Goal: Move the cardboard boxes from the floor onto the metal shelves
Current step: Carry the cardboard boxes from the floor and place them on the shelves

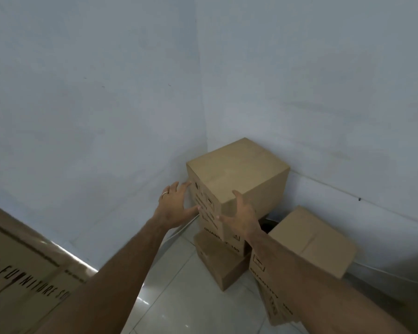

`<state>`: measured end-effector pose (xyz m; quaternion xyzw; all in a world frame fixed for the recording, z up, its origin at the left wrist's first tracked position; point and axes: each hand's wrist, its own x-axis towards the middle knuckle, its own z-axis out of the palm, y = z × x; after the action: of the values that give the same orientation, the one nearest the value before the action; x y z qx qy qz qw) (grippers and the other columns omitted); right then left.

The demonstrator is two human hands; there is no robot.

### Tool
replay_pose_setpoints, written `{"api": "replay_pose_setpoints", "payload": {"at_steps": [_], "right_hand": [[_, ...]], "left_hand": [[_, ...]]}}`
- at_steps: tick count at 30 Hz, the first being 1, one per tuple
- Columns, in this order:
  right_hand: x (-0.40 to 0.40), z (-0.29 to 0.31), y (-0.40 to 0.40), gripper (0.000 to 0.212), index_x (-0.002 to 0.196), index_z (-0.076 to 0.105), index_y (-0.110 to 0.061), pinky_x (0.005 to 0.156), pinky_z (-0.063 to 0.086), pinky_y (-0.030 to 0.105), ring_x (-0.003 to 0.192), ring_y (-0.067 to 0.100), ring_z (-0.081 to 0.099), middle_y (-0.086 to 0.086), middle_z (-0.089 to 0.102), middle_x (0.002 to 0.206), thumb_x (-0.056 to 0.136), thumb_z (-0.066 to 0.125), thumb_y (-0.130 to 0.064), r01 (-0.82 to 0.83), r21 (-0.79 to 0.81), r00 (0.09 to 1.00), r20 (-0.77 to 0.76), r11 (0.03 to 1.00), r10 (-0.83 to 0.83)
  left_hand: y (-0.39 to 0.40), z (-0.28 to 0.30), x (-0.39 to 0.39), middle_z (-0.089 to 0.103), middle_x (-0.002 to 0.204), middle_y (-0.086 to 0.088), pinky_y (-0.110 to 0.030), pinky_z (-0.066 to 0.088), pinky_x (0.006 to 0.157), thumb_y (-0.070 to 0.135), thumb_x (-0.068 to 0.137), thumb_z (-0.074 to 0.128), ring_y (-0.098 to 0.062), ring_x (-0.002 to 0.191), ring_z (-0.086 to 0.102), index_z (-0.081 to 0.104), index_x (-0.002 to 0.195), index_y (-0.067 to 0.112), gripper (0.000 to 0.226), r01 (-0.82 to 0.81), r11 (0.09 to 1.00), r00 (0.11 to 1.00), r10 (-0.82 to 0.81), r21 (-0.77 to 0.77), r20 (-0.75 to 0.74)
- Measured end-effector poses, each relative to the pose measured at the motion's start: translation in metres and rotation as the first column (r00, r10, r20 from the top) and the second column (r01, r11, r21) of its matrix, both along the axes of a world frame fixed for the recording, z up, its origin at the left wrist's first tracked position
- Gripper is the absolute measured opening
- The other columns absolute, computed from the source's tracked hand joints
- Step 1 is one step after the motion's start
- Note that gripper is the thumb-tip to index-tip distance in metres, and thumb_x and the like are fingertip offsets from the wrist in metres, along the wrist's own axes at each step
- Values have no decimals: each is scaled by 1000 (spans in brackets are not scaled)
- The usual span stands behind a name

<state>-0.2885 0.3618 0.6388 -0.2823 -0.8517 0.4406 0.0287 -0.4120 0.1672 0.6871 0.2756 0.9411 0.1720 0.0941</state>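
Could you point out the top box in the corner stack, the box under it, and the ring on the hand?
top box (239, 169): head view, on its flat upper face.
lower box (223, 266): head view, on its front side.
ring (165, 193): head view, on the band round a left hand (173, 206) finger.

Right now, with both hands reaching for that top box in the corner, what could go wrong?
The top box sits skewed on a smaller bottom box, so lifting may shift or topple the stack. The left hand has little room beside the wall. The neighbouring box crowds the right hand.
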Motion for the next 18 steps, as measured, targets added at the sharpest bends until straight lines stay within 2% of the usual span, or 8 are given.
{"api": "replay_pose_setpoints", "payload": {"at_steps": [2,6,11,14,18], "right_hand": [[-16,-11,4,109,162,15,-33,108,48,55,142,31,42,9,46,151,79,86,-45,-1,-44,1000,20,999,2],[-46,-34,4,116,164,6,-30,112,45,53,143,28,42,9,45,154,81,87,-39,48,-103,999,10,993,-47],[-82,-53,-6,126,163,-10,-32,112,45,45,139,33,44,17,38,154,82,86,-41,184,-136,982,72,973,-175],[-104,-61,-10,126,161,-15,-37,114,41,48,137,38,45,20,21,159,82,84,-47,260,-114,962,114,959,-247],[-124,-74,-16,125,160,-14,-43,122,31,51,149,39,28,10,-5,168,82,84,-43,409,-158,912,114,899,-394]], "left_hand": [[4,-10,-24,23,167,-14,-58,23,122,87,69,55,-38,154,17,21,160,32,112,8,1000,999,-6,-28,42],[17,-32,-79,6,170,-17,-61,21,122,73,73,75,-42,155,8,9,162,38,116,21,996,990,-9,-88,141],[37,-51,-154,-4,169,-21,-63,23,119,65,72,82,-48,153,7,-1,162,39,125,119,985,971,-90,-121,223],[49,-60,-195,-1,168,-23,-61,25,119,56,75,85,-49,152,10,-3,162,38,125,189,974,963,-160,-121,217],[63,-75,-240,-4,167,-24,-61,21,120,49,71,91,-49,152,9,-5,162,39,133,265,961,935,-235,-82,267]]}}
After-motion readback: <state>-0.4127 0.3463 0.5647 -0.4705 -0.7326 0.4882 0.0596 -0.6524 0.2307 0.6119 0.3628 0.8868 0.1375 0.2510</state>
